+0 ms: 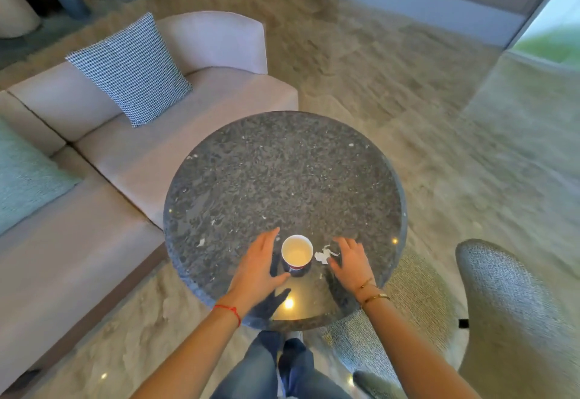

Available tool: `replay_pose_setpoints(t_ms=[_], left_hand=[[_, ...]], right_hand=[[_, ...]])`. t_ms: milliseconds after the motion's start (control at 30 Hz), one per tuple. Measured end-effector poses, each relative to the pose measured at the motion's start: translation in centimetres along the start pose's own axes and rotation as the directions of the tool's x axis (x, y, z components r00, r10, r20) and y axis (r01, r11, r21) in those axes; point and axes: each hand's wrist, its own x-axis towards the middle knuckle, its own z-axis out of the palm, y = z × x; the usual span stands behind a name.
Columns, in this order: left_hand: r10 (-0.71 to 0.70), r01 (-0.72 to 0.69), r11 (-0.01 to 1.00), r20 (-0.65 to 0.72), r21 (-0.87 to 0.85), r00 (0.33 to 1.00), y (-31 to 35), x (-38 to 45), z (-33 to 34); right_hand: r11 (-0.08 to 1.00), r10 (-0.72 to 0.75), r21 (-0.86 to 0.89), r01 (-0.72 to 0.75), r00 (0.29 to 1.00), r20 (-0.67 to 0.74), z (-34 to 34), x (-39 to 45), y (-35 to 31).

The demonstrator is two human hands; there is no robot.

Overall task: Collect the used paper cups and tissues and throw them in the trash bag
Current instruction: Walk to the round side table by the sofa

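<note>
1. The paper cup (pixel 297 253) stands upright near the near edge of the round dark stone table (pixel 282 172). It is white inside and looks empty, with a red and dark band low on its outer wall (the print is too small to read).
2. The tissue (pixel 324 254) is a small crumpled white scrap lying flat on the tabletop, just right of the cup and apart from it.

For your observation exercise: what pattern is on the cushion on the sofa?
A small black-and-white check, houndstooth-like, on the cushion; the head view shows it best.
</note>
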Motion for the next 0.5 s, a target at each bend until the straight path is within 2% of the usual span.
replay_pose_setpoints(t_ms=[300, 500], left_hand=[[-0.051, 0.055, 0.998, 0.103, -0.029, 0.993, -1.2, 2.5, 1.9], [-0.04, 0.043, 0.999, 0.097, -0.024, 0.995, -1.9, 3.7, 3.0]], right_hand=[[0.999, -0.003, -0.054, 0.004, 1.0, 0.029, 3.1, 2.4, -0.1], [0.997, -0.014, -0.075, 0.016, 1.0, 0.019, 4.7, 3.2, 0.1]])
